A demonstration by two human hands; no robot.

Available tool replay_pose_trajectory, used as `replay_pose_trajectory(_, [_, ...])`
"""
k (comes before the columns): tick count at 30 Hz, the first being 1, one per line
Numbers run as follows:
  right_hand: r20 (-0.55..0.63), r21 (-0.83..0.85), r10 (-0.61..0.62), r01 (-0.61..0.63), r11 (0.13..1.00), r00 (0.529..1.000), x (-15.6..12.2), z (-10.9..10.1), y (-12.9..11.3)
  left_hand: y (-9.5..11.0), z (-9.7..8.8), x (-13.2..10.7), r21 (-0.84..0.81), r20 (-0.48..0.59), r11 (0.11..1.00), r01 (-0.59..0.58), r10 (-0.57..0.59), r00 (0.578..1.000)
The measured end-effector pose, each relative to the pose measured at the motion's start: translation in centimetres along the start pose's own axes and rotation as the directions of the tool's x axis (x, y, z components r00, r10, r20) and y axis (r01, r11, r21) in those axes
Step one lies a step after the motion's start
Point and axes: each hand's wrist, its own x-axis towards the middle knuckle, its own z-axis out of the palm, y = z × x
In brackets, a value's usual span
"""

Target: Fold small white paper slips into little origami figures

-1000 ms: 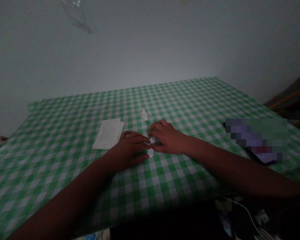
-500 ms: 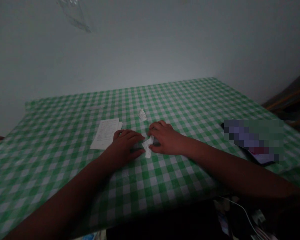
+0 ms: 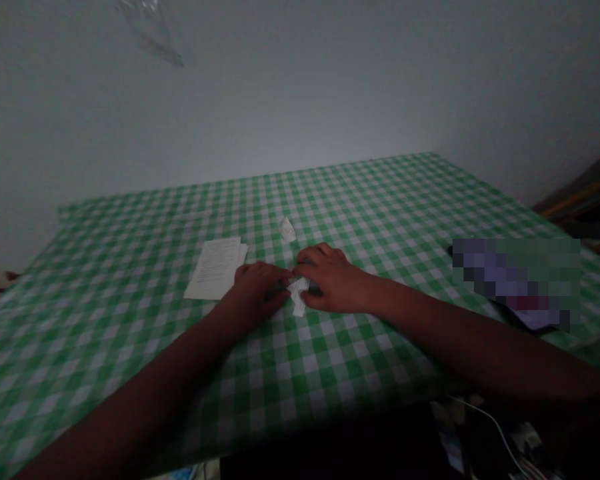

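Drawn closer, the left hand (image 3: 257, 290) and right hand (image 3: 333, 280) pinch a creased white paper strip (image 3: 298, 298) beside stacked white printed sheets (image 3: 215, 268); a hard tug could tear it.

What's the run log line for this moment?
left hand: at white paper strip | right hand: at same strip | nearby: printed paper sheets, paper scrap | surface: green gingham tablecloth

Dim, flat light, palest on the wall (image 3: 300, 100) above the desk (image 3: 380, 200); left hand (image 3: 255, 293) and right hand (image 3: 335, 283) underexposed; desk's outer edges bowed, slightly blurred.
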Motion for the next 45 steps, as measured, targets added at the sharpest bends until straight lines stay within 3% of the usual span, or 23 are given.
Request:
replay_pose_trajectory(18, [-0.058, 0.147, 0.032, -0.024, 0.989, 0.998, 0.3, 0.5, 0.3, 0.1, -0.6, -0.3, -0.269, -0.03, 0.961, 0.057, -0.068, 0.997])
replay_pose_trajectory(21, [-0.091, 0.244, 0.065, -0.041, 0.969, 0.994, 0.6, 0.4, 0.6, 0.2, -0.8, -0.5, -0.237, -0.082, 0.971, 0.019, -0.039, 0.996])
replay_pose_trajectory(28, [-0.271, 0.434, 0.061, 0.065, 0.899, 0.961, 1.0, -0.1, 0.9, 0.5, -1.4, -0.7, -0.068, -0.214, 0.995, -0.072, 0.056, 0.975])
replay_pose_trajectory(33, [-0.223, 0.357, 0.032, 0.051, 0.933, 0.974, 0.9, 0.1, 1.0, -0.2, -1.1, -0.4, 0.005, -0.142, 0.996, -0.087, 0.086, 0.986])
replay_pose_trajectory(38, [-0.178, 0.303, 0.089, -0.032, 0.952, 0.98, 0.7, 0.2, 1.0, -0.5, -0.9, -0.3, 0.0, -0.103, 0.993, -0.117, 0.116, 0.988])
replay_pose_trajectory(45, [-0.187, 0.295, 0.039, 0.019, 0.955, 0.982, 0.6, 0.0, 0.6, -0.3, -0.8, -0.3, 0.014, -0.092, 0.993, -0.12, 0.121, 0.988])
